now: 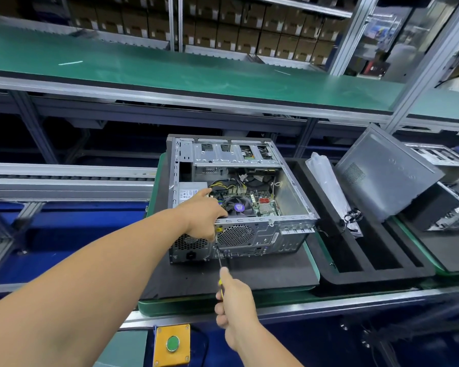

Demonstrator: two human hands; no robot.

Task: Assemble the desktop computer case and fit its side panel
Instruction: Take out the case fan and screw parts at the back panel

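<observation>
Your right hand [233, 300] grips a yellow-handled screwdriver [219, 263] while your left hand [203, 215], fingers curled, steadies the open grey steel computer case [239, 197] on its black foam pad [270, 271]—likely heavy, rigid, sharp-edged; hold its frame.

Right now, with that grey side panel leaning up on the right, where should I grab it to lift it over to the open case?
Probably take the side panel by its raised upper edge and free left edge, coming from above. It stands tilted, its lower edge resting down by the neighbouring case.
</observation>
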